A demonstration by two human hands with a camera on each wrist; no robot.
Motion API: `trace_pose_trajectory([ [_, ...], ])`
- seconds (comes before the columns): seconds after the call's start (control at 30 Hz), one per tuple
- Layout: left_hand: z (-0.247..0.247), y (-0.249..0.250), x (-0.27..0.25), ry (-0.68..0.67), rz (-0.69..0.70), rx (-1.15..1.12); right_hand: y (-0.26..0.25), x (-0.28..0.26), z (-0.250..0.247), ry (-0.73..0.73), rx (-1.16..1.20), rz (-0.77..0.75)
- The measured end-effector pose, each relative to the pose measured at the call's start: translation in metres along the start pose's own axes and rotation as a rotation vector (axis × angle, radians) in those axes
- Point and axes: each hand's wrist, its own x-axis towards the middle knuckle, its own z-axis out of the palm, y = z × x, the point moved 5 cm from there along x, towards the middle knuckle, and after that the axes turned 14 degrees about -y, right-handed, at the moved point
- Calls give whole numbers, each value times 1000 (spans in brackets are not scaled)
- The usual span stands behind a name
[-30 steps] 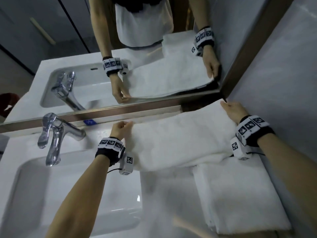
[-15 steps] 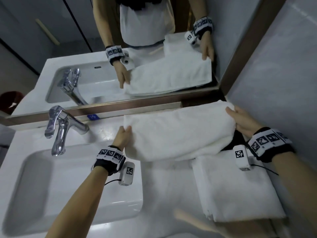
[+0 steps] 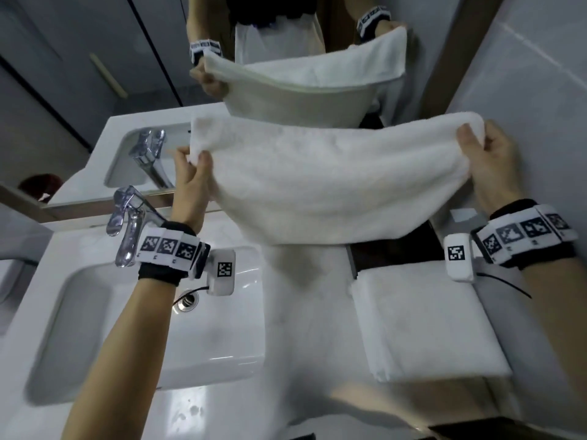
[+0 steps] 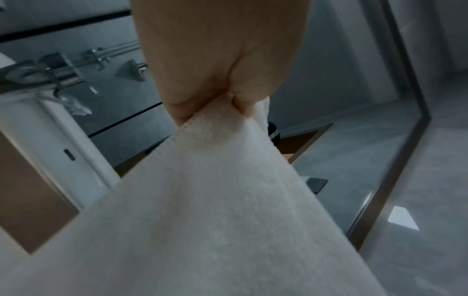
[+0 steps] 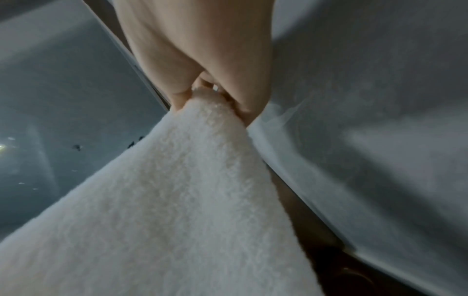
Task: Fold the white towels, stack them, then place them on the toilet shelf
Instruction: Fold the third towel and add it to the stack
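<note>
Folded stack: Lying near the front of the bench (image 3: 305,312), just under the right forearm, a folded white towel (image 3: 428,319) is seen flat and squared; it is judged to be parked there as the base onto which the next one gets stacked.
Basin: To the left of the stack the sink (image 3: 222,350) is set into the bench, with the chrome tap (image 3: 127,223) behind it; neither is touched by the cloth.
Left hand: The left hand (image 3: 190,192) is raised above the tap, and its fingers (image 4: 248,100) are clamped on one end of the lifted towel, thumb pressed against them, as the left wrist view shows.
Right hand: The right hand (image 3: 489,166) is held at a similar height by the wall, its fingers (image 5: 243,104) pinched shut on the opposite end.
Lifted towel: The white towel (image 3: 333,185) is held in the air between the two hands, clear of the bench, its middle sagging. It is judged to be kept taut and off the surface so that the halves hang even and the edges can be matched for the next fold.
Mirror: Behind everything the mirror (image 3: 79,90) gives back the same hold, with the doubled edge of the cloth visible.
Shelf: The toilet shelf cannot be picked out in these views, so the placing is judged not yet begun.
</note>
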Motion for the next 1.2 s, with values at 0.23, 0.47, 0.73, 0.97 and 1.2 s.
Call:
trace_pose_trajectory([
  [0.23, -7, 26, -22, 87, 154, 50, -32, -32, -20, 88, -41, -108],
  [0.47, -7, 24, -26, 122, 222, 69, -36, -38, -21, 63, -42, -133],
  [0.73, 4, -123, 5, 61, -350, 258, 67, -3, 24, -223, -332, 153],
  [0.97, 8, -184, 25, 22, -523, 313, 126, 17, 38, -292, -355, 345],
  [1.2, 11, -214, 9, -82, -820, 378, 165, 21, 33, -273, -347, 575],
])
